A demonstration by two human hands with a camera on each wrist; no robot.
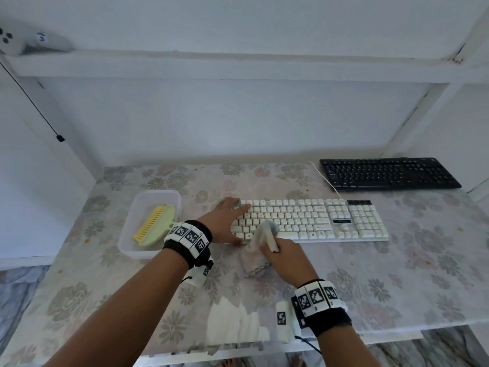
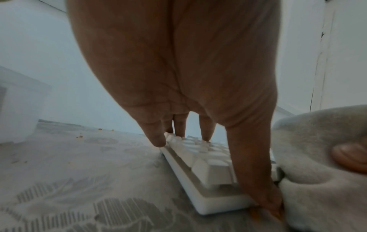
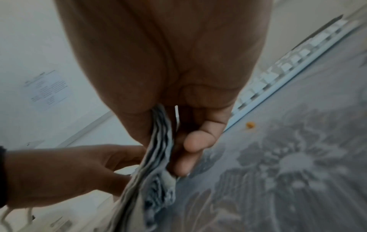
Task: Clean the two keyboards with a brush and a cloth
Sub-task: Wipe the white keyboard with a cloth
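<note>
A white keyboard (image 1: 312,219) lies across the middle of the floral-covered table (image 1: 397,274). My left hand (image 1: 227,221) rests on its left end with straight spread fingers (image 2: 204,130), thumb at the front edge. My right hand (image 1: 283,256) grips a bunched grey cloth (image 1: 260,238) and presses it on the keys at the keyboard's front left; the cloth (image 3: 157,157) hangs from the curled fingers. A black keyboard (image 1: 389,173) lies at the back right. A green and yellow brush (image 1: 156,225) sits in a clear tub.
The clear plastic tub (image 1: 148,197) stands left of the white keyboard. The white keyboard's cable (image 1: 325,178) runs back beside the black one. Folded white paper towels (image 1: 235,324) lie at the front edge. A shelf frame (image 1: 238,64) spans above the table.
</note>
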